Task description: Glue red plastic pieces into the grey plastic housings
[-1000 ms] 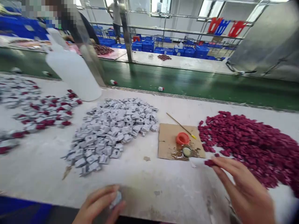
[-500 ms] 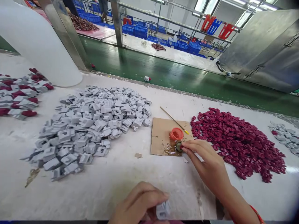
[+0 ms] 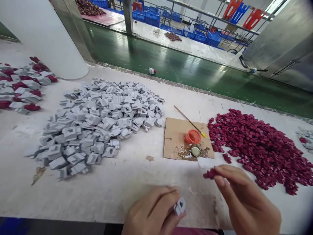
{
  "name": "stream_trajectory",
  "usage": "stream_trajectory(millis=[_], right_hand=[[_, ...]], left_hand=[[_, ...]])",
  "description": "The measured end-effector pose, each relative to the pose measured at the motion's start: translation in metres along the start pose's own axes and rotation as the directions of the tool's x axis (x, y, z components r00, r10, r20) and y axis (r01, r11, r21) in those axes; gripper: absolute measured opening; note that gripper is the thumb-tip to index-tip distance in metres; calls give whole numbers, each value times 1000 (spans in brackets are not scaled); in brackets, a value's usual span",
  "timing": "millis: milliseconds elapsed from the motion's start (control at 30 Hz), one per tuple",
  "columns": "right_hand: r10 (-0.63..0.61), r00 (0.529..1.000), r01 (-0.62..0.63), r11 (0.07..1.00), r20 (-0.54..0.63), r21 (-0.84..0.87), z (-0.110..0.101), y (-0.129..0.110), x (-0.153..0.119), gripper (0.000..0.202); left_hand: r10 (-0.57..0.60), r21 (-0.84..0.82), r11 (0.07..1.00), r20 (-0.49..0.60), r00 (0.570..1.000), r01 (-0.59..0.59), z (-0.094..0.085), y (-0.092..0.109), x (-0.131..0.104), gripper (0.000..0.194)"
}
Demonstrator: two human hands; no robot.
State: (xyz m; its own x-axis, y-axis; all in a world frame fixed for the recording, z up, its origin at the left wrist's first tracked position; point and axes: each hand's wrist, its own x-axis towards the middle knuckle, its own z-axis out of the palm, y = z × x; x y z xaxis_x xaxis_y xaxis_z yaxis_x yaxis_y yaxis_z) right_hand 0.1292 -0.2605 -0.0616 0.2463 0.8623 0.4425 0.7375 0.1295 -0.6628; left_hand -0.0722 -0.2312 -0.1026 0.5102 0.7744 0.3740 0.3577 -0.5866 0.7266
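Hands apart. Left hand [image 3: 153, 210] clamps a grey piece [image 3: 179, 207] low over the near edge of the bench [image 3: 132, 189]; right hand [image 3: 249, 202] pinches a maroon piece [image 3: 209, 174] just short of the cardboard [image 3: 173, 129]. On the cardboard: red cup [image 3: 188, 138], contents unclear; beside it, bottle cap [image 3: 195, 150], pale inside showing, amid wet brown liquid. White container [image 3: 56, 42] at far left, opaque, contents hidden. Blue crates [image 3: 153, 18] beyond, contents too small to tell.

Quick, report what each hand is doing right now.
Left hand: closed on a grey piece, its opening exposed.
Right hand: pinching a dark red piece between thumb and fingers.
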Motion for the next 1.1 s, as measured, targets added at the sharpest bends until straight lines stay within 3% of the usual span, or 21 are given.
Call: stream_trajectory(millis=[167,367,600,1000,1100], right_hand=[[-8,998,-2,987,61,161,17,-10,-27,20],[-48,993,28,983,110,180,28,-11,-35,23],[-117,988,105,987,102,119,30,-17,-30,22],[-112,941,90,993,320,82,14,-10,-27,19],[-117,955,109,993,273,44,19,-15,-30,19]], left_hand=[[-42,18,999,-31,999,42,2,-1,4,13],[-35,-1,999,-19,999,35,2,-3,2,19],[5,19,1000,-20,1000,-5,2,-4,2,17],[-45,-25,999,-46,998,44,6,3,2,16],[-34,12,999,-23,999,35,5,1,1,16]])
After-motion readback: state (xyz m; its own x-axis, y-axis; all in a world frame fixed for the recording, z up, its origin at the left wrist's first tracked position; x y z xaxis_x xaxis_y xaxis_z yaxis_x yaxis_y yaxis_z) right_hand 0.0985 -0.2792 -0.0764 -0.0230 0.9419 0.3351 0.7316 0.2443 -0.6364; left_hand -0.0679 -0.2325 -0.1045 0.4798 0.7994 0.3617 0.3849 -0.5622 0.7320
